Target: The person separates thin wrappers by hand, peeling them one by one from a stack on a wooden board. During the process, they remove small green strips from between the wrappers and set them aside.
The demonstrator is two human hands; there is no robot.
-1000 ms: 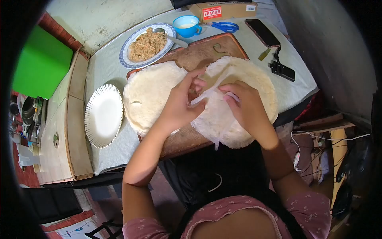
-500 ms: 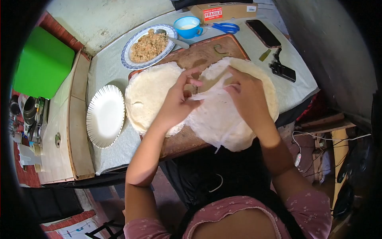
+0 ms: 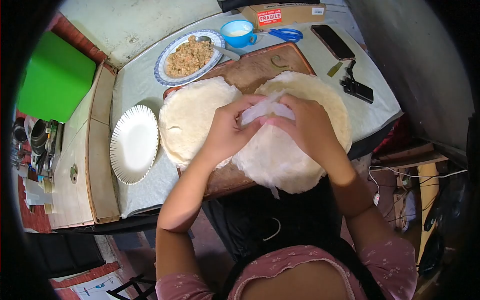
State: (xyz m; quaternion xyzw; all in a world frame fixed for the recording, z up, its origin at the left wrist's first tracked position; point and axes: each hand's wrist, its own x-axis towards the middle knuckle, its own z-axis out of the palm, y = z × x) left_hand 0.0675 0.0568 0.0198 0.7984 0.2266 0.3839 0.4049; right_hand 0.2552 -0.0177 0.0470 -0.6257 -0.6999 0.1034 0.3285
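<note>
Both hands meet over the right-hand stack of thin, pale round sheets (image 3: 320,95). My left hand (image 3: 232,125) pinches the left side of a translucent white sheet (image 3: 275,152), its fingers curled round the edge. On the other side, my right hand (image 3: 307,122) grips the same sheet, which is bunched between the two hands and hangs down toward me past the board's front edge. Another stack of round sheets (image 3: 187,120) lies to the left on the brown board (image 3: 230,182). The fingertips are partly hidden in the folds.
A white fluted plate (image 3: 134,145) is at the left. Behind are a plate of crumbly filling (image 3: 189,57) with a spoon, a blue cup (image 3: 238,34), blue scissors (image 3: 286,34) and a cardboard box (image 3: 295,14). A phone (image 3: 332,42) and a black device (image 3: 358,90) lie at the right.
My hands have come closer together and closed on the sheet. The sheet, stretched between them before, is now bunched up, and its hanging part has shifted slightly.
</note>
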